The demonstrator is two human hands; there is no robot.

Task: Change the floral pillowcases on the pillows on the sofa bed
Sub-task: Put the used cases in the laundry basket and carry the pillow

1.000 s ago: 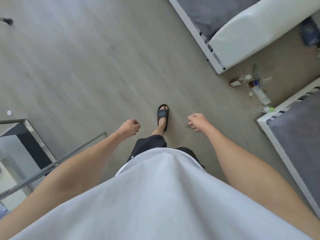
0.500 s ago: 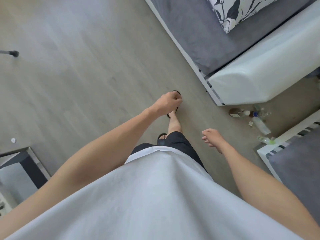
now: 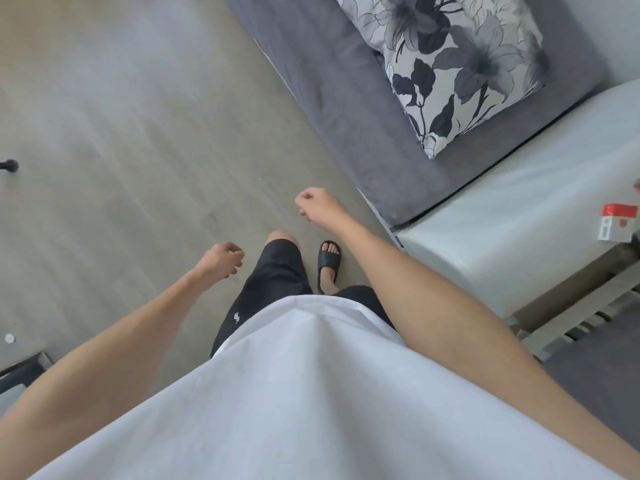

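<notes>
A pillow in a grey and white floral pillowcase (image 3: pixel 460 71) lies on the grey seat of the sofa bed (image 3: pixel 349 109) at the upper right. My left hand (image 3: pixel 221 259) hangs over the floor beside my left knee, fingers loosely curled, holding nothing. My right hand (image 3: pixel 320 207) swings forward over the floor, close to the sofa bed's front corner, also loosely curled and empty. Both hands are well short of the pillow.
The sofa bed's white armrest (image 3: pixel 512 230) carries a red and white box (image 3: pixel 618 225). Grey wooden floor (image 3: pixel 121 133) spreads to the left. A dark furniture foot (image 3: pixel 10 165) sits at the far left, a framed edge (image 3: pixel 20 370) at the lower left.
I have walked closer to the sofa bed, so the floral pillow now fills the upper right. My left hand swung back and my right hand swung forward.
</notes>
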